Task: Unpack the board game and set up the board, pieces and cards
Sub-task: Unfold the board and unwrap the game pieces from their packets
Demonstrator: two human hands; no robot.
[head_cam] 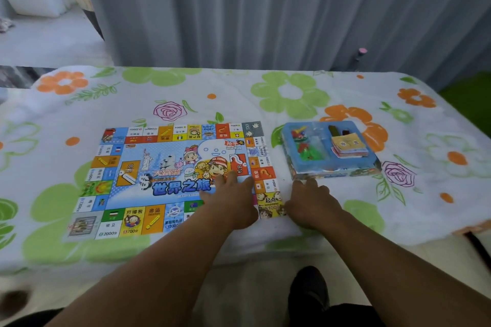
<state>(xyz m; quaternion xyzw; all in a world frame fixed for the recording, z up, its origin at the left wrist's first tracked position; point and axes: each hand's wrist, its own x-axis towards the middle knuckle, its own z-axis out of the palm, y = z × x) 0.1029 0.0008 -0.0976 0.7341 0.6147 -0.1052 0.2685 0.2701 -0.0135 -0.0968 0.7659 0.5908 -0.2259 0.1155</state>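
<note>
The colourful game board (148, 167) lies unfolded and flat on the flowered tablecloth, left of centre. My left hand (231, 199) rests palm down on its lower right part, fingers straight. The open game box (332, 151) with a blue plastic tray stands to the right of the board. Its tray holds coloured plastic pieces (304, 145) on the left and a stack of cards (348, 147) on the right. My right hand (312, 202) lies flat on the cloth, its fingertips at the box's near left corner.
The flowered tablecloth (265, 93) covers the whole table, whose right edge (462, 231) drops off near a green floor. Grey curtains hang close behind the table. A white container (34, 0) stands on a surface at the far left.
</note>
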